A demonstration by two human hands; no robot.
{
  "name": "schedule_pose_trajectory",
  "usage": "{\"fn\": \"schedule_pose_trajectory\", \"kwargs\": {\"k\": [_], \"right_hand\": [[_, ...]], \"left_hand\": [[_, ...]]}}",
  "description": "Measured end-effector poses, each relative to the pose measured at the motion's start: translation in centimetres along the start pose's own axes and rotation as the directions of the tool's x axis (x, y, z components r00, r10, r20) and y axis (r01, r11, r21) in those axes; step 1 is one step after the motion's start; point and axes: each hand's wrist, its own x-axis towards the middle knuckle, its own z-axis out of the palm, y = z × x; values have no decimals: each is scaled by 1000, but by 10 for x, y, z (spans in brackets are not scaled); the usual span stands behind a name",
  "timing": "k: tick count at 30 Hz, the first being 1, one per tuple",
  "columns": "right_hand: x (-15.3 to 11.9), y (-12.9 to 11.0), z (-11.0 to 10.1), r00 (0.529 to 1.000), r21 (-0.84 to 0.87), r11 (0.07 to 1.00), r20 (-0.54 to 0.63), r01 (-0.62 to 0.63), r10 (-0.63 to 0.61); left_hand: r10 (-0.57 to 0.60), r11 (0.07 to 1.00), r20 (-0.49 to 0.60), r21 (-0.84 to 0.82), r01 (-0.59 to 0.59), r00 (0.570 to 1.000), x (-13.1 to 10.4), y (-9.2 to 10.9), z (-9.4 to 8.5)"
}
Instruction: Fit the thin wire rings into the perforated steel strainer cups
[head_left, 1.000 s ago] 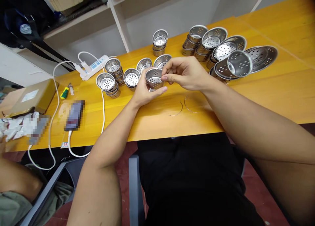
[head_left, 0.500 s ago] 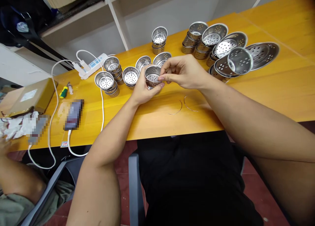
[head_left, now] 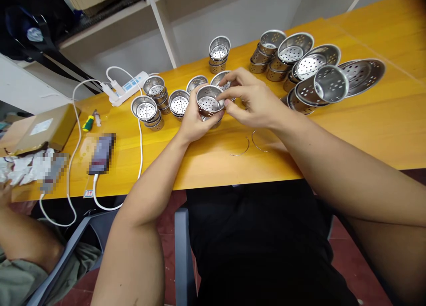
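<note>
My left hand (head_left: 193, 125) is wrapped round a small perforated metal cup (head_left: 208, 104), its mouth tilted up toward me. At the cup's right rim is my right hand (head_left: 254, 101), index fingertip just inside the wall and thumb at the edge; its other fingers are raised and apart. Whether a small piece sits between those fingertips I cannot make out. Just below lie two thin curved wires (head_left: 247, 147) on the table. Close behind the held cup stand more perforated cups (head_left: 179, 103), some partly hidden by my hands.
Stacked metal cups (head_left: 291, 53) stand at the back right, beside a wide perforated dish (head_left: 369, 77). Leftward are a power strip (head_left: 129, 89), white cables, a phone (head_left: 102, 154), a green-handled tool (head_left: 88, 123) and a cardboard box (head_left: 49, 128). Another person's arm (head_left: 25, 235) reaches in at far left.
My right hand's fingers have spread and lifted from a tighter pinch, with the index finger now at the inside of the rim. My left hand keeps its hold on the cup.
</note>
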Motion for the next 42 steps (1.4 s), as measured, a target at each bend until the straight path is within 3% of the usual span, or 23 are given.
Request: {"fn": "schedule_pose_trajectory", "kwargs": {"k": [5, 11, 15, 19, 22, 30, 33, 38, 42], "right_hand": [[-3, 8, 8, 998, 7, 999, 41, 51, -51], [-4, 1, 0, 999, 70, 996, 17, 51, -52], [2, 12, -7, 993, 106, 994, -112, 38, -26], [9, 31, -11, 951, 75, 997, -309, 4, 19], [14, 42, -7, 927, 39, 998, -372, -38, 50], [18, 64, 3, 974, 51, 997, -217, -54, 64], [16, 53, -1, 972, -97, 989, -216, -113, 90], [9, 16, -18, 926, -341, 895, -337, -288, 170], [3, 1, -33, 913, -480, 784, -300, -394, 275]], "left_hand": [[26, 1000, 15, 14, -26, 1000, 1, 2, 0], [-28, 999, -9, 29, 29, 1000, 1, 5, 0], [-74, 997, -6, -7, 74, 997, 0, 7, -2], [-70, 997, 35, -20, 70, 997, -1, 2, -3], [-60, 998, 49, -19, 61, 997, -1, 2, -6], [-111, 991, 142, 91, 99, 984, 2, 28, -23], [-202, 968, 190, 189, 166, 961, 4, 46, -28], [-323, 914, 277, 338, 223, 905, 10, 81, -34], [-403, 874, 328, 416, 253, 854, 12, 88, -35]]}}
